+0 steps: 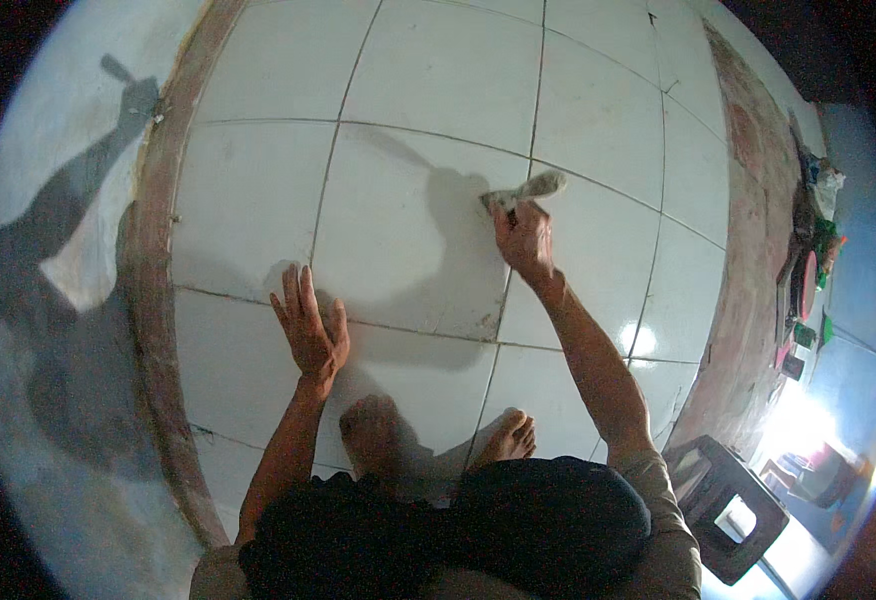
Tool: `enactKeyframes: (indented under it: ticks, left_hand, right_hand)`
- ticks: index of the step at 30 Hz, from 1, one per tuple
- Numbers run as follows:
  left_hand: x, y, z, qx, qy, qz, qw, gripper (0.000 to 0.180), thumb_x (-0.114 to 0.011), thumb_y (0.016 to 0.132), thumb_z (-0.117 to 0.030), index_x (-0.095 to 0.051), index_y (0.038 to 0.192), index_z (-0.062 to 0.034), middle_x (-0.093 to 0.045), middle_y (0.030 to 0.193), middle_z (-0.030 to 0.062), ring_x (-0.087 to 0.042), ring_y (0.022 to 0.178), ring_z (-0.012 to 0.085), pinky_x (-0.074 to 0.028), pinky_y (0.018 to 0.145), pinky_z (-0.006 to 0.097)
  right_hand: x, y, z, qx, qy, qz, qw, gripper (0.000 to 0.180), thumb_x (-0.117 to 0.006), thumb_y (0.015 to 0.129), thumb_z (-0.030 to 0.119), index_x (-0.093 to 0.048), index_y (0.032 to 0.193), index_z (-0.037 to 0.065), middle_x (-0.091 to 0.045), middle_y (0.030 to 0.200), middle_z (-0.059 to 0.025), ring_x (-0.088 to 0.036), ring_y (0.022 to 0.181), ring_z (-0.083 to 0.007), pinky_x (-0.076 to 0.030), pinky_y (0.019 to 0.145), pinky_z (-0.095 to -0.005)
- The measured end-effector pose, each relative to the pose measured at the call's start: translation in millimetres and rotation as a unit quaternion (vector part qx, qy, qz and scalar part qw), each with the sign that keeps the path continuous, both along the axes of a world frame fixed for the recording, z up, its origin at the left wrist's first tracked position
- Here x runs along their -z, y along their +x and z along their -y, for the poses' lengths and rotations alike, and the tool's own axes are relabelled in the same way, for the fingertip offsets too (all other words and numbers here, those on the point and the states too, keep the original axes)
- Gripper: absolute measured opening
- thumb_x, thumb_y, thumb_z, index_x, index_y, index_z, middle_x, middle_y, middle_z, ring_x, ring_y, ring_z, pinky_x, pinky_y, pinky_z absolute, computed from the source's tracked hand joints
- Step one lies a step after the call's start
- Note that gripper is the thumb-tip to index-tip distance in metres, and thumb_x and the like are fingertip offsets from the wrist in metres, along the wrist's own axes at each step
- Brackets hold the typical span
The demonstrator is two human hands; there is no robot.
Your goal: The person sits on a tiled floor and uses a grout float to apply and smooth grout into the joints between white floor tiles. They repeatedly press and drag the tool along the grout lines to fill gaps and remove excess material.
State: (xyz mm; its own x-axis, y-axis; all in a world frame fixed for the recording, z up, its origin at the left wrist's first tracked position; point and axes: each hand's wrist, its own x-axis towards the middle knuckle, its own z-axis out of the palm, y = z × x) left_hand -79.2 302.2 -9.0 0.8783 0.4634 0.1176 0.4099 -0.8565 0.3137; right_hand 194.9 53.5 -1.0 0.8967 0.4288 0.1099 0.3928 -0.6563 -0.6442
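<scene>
My right hand (pixel 526 240) reaches forward over the floor with its fingers closed round a small pale hand tool (pixel 543 184). The tool has a thick rounded handle end on the right and a darker, tapered end on the left, close to the tiles; its exact kind is unclear. My left hand (pixel 310 325) is spread, fingers apart and empty, over or on the white tiled floor (pixel 408 240); whether its palm touches cannot be told. Dark dirt lines run along the tile joints.
My bare feet (pixel 506 440) stand on the tiles below my hands. A stained wall (pixel 48 400) rises at left behind a brown border strip (pixel 148 250). At right are a worn brown strip (pixel 758 260), a dark stool-like object (pixel 728 510) and assorted household items (pixel 808 280).
</scene>
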Motion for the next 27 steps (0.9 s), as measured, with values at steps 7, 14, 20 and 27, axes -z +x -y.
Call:
enactKeyframes:
  ticks: [7, 14, 20, 27]
  left_hand:
    - [-3.0, 1.1, -1.6, -0.008, -0.010, 0.001, 1.000, 0.074, -0.060, 0.099, -0.030, -0.026, 0.159, -0.0036, -0.027, 0.164, 0.0211, -0.022, 0.154, 0.0380, -0.011, 0.124, 0.064]
    - [0.8, -0.3, 0.1, -0.001, -0.019, 0.004, 1.000, 0.072, -0.058, 0.100, -0.029, -0.026, 0.159, -0.0037, -0.026, 0.164, 0.0213, -0.021, 0.155, 0.0380, -0.011, 0.124, 0.064]
    - [3.4, 0.0, -0.1, 0.007, -0.005, 0.021, 1.000, 0.070, -0.058, 0.101, -0.029, -0.027, 0.158, -0.0039, -0.027, 0.164, 0.0217, -0.023, 0.154, 0.0386, -0.012, 0.124, 0.064]
    - [2.5, 0.6, -1.9, 0.006, 0.005, 0.005, 1.000, 0.069, -0.057, 0.101, -0.032, -0.028, 0.157, -0.0034, -0.026, 0.164, 0.0220, -0.022, 0.154, 0.0386, -0.012, 0.124, 0.064]
  right_hand:
    - [-5.8, -12.6, -3.7, -0.011, 0.000, 0.005, 1.000, 0.026, -0.068, 0.096, 0.022, -0.067, 0.087, -0.001, -0.066, 0.082, -0.0253, -0.067, 0.073, -0.0418, -0.053, 0.065, -0.0485]
    - [-2.1, -15.9, 4.5, -0.053, -0.036, -0.012, 0.998, 0.029, -0.071, 0.095, 0.021, -0.067, 0.081, -0.004, -0.065, 0.075, -0.0239, -0.067, 0.069, -0.0394, -0.054, 0.061, -0.0462]
    - [-16.8, 26.0, 2.9, -0.010, 0.049, -0.124, 0.991, 0.032, -0.070, 0.097, 0.029, -0.072, 0.086, 0.000, -0.070, 0.075, -0.0121, -0.065, 0.065, -0.0175, -0.053, 0.060, -0.0386]
    - [-1.8, 2.3, -3.0, -0.072, -0.034, -0.137, 0.987, 0.040, -0.069, 0.098, 0.035, -0.070, 0.087, -0.003, -0.071, 0.075, -0.0163, -0.068, 0.064, -0.0236, -0.055, 0.061, -0.0430]
